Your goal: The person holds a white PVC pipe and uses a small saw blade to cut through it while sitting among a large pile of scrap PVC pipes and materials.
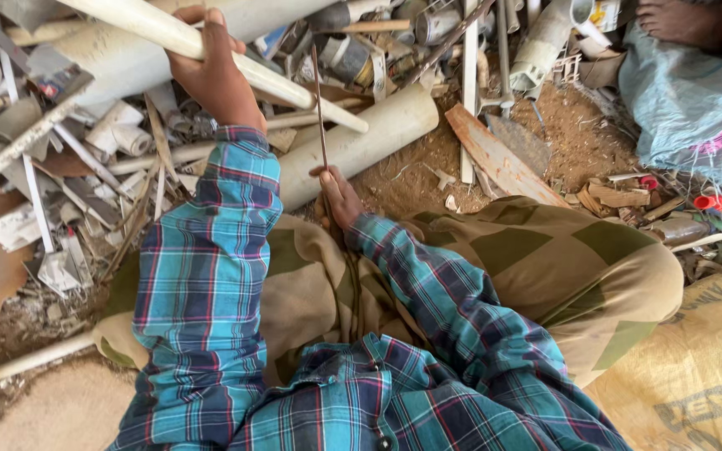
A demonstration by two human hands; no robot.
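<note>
We find the person seated on the ground among plastic scrap, both hands engaged. The left hand [211, 71] has its grip closed around a long white plastic pipe [248, 71], held raised and slanting from the upper left down toward the right, its lower end [353, 124] free in the air above a thicker cream pipe [361, 142] lying on the dirt. The right hand [340, 196] has its grip closed on the lower part of a thin dark blade [319, 104] — it looks like a hacksaw blade, though we cannot confirm teeth — standing nearly upright, its tip just beside the held pipe.

Position relative to grip: the white pipe passes through the left fist near its upper portion, so most of its length overhangs unsupported beyond the hand. The blade rises well above the right fist.

Risks, in our judgement: the long overhang may swing or twist in the fist if pressed sideways; the bare blade, held without a handle, could flex, snap or slide through the fingers; the left wrist sits near the blade's line. Loose offcuts [60, 192] crowd the left side, and another person's bare foot [678, 21] rests near the scrap at top right.
</note>
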